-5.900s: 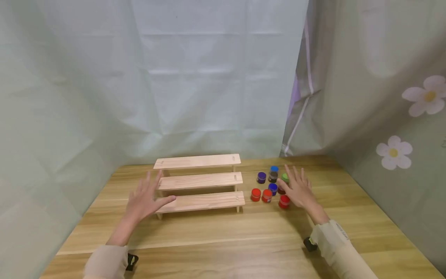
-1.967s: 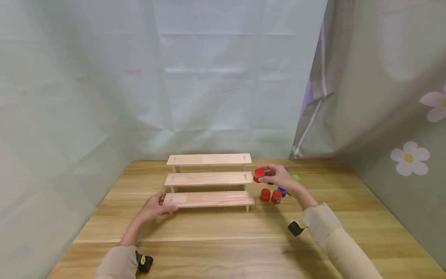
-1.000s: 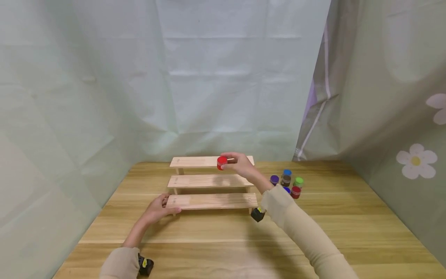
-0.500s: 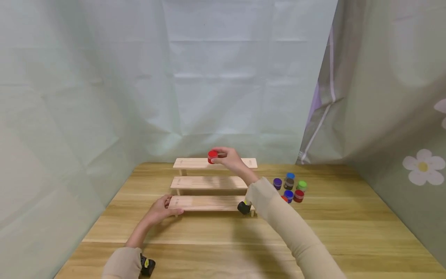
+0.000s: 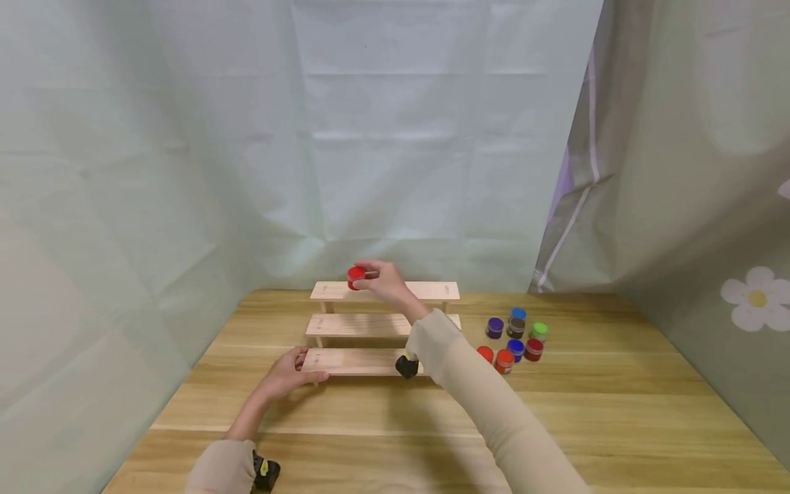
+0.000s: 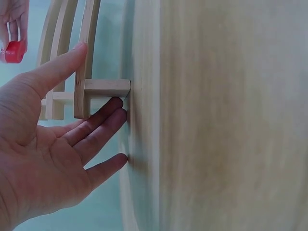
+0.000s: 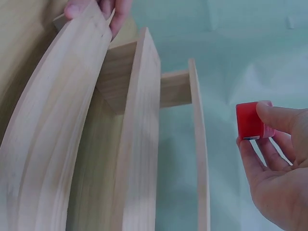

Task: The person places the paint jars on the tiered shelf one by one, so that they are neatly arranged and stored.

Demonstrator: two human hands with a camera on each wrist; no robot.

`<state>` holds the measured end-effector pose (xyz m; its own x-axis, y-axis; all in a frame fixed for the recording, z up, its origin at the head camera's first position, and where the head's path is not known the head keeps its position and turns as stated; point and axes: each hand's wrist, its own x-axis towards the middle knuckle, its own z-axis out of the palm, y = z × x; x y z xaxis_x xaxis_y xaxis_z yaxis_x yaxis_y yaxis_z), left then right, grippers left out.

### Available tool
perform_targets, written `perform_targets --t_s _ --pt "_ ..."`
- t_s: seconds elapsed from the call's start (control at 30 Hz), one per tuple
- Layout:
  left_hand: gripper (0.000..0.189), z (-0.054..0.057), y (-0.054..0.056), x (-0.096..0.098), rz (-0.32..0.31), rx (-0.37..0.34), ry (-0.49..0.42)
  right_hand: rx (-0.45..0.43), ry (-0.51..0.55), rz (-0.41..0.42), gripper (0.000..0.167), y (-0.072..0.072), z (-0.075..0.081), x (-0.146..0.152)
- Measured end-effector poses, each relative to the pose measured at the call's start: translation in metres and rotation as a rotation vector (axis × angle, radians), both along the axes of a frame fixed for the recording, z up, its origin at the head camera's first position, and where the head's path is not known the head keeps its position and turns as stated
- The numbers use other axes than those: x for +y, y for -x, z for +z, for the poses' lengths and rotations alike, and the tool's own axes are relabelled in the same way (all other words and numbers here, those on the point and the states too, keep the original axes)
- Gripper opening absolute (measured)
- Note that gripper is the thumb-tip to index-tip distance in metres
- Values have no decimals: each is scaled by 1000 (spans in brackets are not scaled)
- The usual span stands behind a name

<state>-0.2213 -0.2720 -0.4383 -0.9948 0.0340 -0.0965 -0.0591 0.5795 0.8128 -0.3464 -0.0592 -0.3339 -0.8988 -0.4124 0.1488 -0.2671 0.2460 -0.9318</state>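
Observation:
A three-step wooden rack [image 5: 370, 324] stands on the table. My left hand [image 5: 285, 374] grips the left end of its lowest board; in the left wrist view the thumb [image 6: 62, 70] lies along the board's edge and the other fingers reach past the end by the leg. My right hand [image 5: 387, 283] pinches a small red paint jar [image 5: 356, 278] between thumb and fingers. In the head view the jar overlaps the left part of the top board; in the right wrist view the red jar [image 7: 249, 120] is held apart from that board [image 7: 199, 144].
Right of the rack stand several more jars: orange-red [image 5: 504, 361], dark red [image 5: 533, 349], blue [image 5: 515, 350], purple [image 5: 495, 328], black [image 5: 516, 328], light blue [image 5: 518, 314] and green [image 5: 540, 332]. My right sleeve [image 5: 487, 405] crosses in front of the rack's right end. A pale curtain [image 5: 395, 151] hangs behind.
My right hand has taken the red jar from the group and carried it left, over to the top board's left part. My left hand has come down onto the lowest board's end and stayed there.

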Motion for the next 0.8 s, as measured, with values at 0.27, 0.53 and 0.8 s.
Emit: perform_targets --t_s 0.27,0.53,0.8 --pt "95 0 -1 -2 18 -23 -9 -24 30 2 46 -3 -3 -18" --pt "94 0 -3 -4 11 -13 -10 -20 98 -36 44 -1 -10 -21" --pt "95 3 -7 -6 29 -33 -3 -1 59 -37 45 -1 -17 -33"
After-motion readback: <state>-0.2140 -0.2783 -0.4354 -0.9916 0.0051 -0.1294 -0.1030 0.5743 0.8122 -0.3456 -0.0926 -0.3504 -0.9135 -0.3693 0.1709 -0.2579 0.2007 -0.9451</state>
